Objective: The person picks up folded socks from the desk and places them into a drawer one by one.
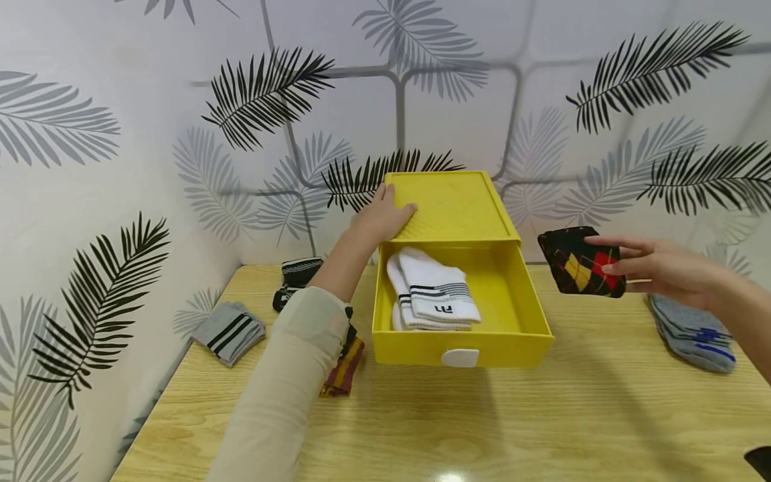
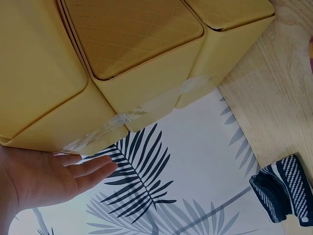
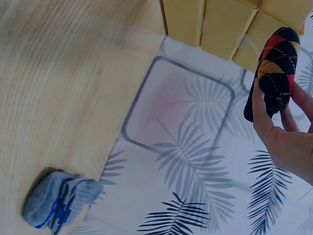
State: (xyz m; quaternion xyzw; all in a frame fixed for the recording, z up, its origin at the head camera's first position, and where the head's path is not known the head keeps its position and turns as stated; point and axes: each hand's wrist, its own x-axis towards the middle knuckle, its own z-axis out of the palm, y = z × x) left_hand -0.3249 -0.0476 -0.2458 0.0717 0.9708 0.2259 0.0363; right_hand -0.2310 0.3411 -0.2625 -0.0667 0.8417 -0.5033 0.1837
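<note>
A yellow drawer box stands mid-table with its top drawer pulled out. Folded white socks with dark stripes lie on the left side inside that drawer. My left hand rests at the box's upper left edge, thumb over the top; in the left wrist view its fingers stretch out fairly straight beside the box. To the right of the drawer, my right hand pinches a folded argyle sock, black with red and yellow diamonds, between thumb and fingers. It is held up above the table.
Grey socks with blue marks lie at the right, partly behind my right hand. Grey striped socks, black-and-white socks and maroon-and-yellow socks are on the left, some partly covered by my left arm. A leaf-patterned wall rises behind.
</note>
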